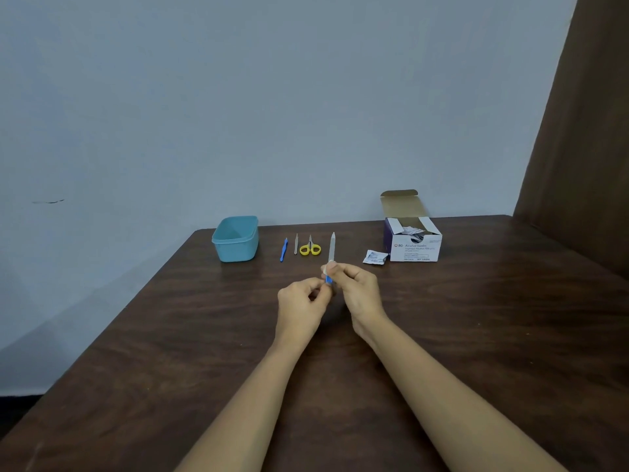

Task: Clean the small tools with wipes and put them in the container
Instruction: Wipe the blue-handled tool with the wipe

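One nail file (332,246), pinched by left hand (299,301) and right hand (357,284), over brown table (476,335); grey wall (272,114).

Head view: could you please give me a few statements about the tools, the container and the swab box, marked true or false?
1. The yellow-handled scissors lie inside the teal plastic container. False: they lie on the dark wooden table, to its right.
2. The left hand and right hand both hold the long grey file with a blue handle. True.
3. The white cardboard swab box is closed. False: its flap stands open.
4. A small white sachet lies beside the box. True.
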The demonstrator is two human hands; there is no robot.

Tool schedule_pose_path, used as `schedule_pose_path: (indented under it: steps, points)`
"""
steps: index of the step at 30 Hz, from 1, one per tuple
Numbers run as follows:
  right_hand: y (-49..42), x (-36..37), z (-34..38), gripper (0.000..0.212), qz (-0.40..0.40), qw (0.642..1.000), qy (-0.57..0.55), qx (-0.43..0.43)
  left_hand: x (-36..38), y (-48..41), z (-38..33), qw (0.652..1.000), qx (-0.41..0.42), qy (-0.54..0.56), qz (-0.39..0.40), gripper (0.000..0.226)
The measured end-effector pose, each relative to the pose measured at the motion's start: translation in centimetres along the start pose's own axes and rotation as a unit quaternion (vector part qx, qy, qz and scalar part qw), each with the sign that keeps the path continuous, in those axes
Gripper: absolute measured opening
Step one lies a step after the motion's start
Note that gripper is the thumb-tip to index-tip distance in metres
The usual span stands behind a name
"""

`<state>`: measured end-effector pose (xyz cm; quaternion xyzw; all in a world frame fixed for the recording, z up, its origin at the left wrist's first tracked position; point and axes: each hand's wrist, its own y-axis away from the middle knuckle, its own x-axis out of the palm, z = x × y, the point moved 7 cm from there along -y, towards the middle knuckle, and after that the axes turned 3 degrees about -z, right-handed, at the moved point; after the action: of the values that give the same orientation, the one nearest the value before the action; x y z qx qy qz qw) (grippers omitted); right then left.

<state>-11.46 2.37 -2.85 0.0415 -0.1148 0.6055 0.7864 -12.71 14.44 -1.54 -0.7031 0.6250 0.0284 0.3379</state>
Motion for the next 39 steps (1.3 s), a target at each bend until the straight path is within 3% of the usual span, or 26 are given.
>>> schedule_pose_path:
  steps: [8,14,22,29,34,39]
  points:
    - [-0.3,1.1,-0.8,0.010,0.094,0.991,-0.075,0.050,-0.4,0.1,0.4,0.994,-0.050,0.096,0.001,0.023]
    - [-0.7,0.6,-0.8,0.004,0.102,0.990,-0.081,0.047,-0.4,0.3,0.4,0.988,-0.070,0.141,0.003,0.022]
    - [-0.8,0.5,-1.1,0.014,0.093,0.993,-0.042,0.055,-0.2,0.3,0.3,0.986,-0.075,0.146,0.036,0.021]
    - [-0.7,0.8,-1.3,0.032,0.180,0.974,-0.098,0.100,0.5,0.2,0.8,0.958,-0.133,0.230,0.110,0.023]
    - [-0.5,1.0,-1.1,0.020,0.212,0.958,-0.144,0.129,0.5,0.3,0.4,0.951,-0.130,0.247,0.131,0.026]
    - [-0.3,1.2,-1.1,0.037,0.224,0.942,-0.190,0.163,0.4,0.3,0.5,0.945,-0.135,0.269,0.130,0.027]
